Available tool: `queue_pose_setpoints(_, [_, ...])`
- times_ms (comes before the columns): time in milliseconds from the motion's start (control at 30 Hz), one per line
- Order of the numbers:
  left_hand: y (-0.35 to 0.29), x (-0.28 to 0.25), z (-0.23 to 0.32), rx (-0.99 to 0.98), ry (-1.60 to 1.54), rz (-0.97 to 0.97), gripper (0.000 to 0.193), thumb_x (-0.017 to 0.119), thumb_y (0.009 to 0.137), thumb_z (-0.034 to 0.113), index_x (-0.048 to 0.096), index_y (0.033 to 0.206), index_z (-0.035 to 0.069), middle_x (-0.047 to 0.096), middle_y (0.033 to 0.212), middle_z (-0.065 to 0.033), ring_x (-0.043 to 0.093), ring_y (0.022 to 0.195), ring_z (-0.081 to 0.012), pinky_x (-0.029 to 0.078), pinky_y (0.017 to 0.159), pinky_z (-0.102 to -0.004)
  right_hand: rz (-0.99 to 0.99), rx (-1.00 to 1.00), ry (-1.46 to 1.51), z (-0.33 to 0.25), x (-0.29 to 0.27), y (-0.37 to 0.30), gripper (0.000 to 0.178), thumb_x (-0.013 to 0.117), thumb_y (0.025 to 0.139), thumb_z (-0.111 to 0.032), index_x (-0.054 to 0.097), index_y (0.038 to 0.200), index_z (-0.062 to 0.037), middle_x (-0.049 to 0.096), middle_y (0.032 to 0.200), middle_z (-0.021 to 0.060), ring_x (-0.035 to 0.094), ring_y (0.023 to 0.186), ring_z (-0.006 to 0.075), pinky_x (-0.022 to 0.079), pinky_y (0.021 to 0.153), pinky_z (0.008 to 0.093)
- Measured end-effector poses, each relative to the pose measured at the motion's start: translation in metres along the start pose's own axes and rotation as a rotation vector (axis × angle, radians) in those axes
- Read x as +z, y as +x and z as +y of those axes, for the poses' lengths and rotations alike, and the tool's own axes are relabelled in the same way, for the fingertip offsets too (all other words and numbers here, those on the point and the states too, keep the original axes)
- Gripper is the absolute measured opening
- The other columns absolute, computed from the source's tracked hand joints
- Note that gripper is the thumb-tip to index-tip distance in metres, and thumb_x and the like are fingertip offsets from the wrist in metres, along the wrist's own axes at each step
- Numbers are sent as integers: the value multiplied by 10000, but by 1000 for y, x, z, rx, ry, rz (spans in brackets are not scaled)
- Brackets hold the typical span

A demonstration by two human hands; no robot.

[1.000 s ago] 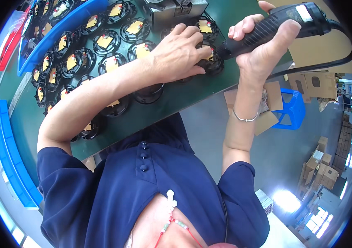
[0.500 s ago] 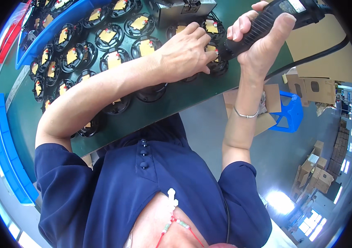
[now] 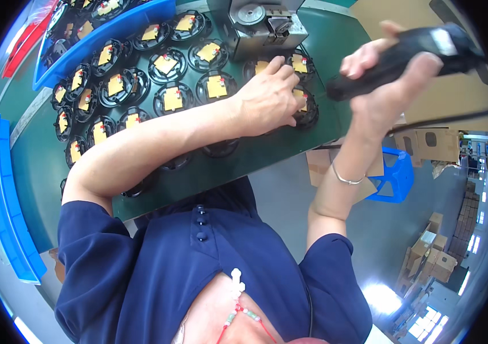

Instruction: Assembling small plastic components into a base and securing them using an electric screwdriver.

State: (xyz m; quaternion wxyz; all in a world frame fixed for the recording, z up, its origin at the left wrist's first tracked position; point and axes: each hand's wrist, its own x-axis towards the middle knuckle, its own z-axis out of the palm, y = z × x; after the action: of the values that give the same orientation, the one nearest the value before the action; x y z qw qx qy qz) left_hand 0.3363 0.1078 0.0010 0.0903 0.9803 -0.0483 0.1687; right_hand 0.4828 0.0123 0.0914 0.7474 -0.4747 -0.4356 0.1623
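Note:
My right hand [image 3: 382, 94] is wrapped round a black corded electric screwdriver [image 3: 398, 54], held in the air to the right of the workpieces and blurred by motion. My left hand [image 3: 271, 96] is closed at the near right of the table, its fingertips and thumb at the edge of a round black housing [image 3: 308, 114]. Part of that housing is hidden under the fingers. Another round black housing [image 3: 299, 63] with a yellow card-like plate and small red-and-white bits lies just beyond. Several like it, such as this housing [image 3: 216, 86], spread out to the left in rows.
A metal device [image 3: 267, 28] with a round dial-like disc stands at the back. A blue tray [image 3: 106, 37] holds more housings at the far left. The screwdriver's black cable [image 3: 450, 119] runs off right. Cardboard boxes and a blue stool [image 3: 396, 178] stand on the floor.
My right hand has lifted the screwdriver away from the housing, rightward. My left hand stays at the same housing. The whole view has shifted slightly.

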Motion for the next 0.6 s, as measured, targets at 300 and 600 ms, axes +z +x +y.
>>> queue_pose_setpoints(300, [-35, -21, -4, -114, -29, 164, 487, 793, 741, 262, 617, 1153, 70, 560, 1185, -169, 445, 1269, -351, 308, 1094, -502, 291, -363, 99, 43, 88, 54, 523, 519, 982, -520, 561, 1049, -3, 501, 566, 40, 486, 429, 125, 417, 421, 242])
queue_pose_setpoints(600, [-155, -97, -62, -478, 314, 144, 261, 676, 891, 201, 650, 1106, 55, 589, 1176, -105, 437, 1307, -325, 308, 1106, -473, 195, -221, -21, 35, 93, 52, 475, 520, 989, -502, 562, 968, -29, 498, 546, 32, 490, 417, 121, 406, 401, 235])
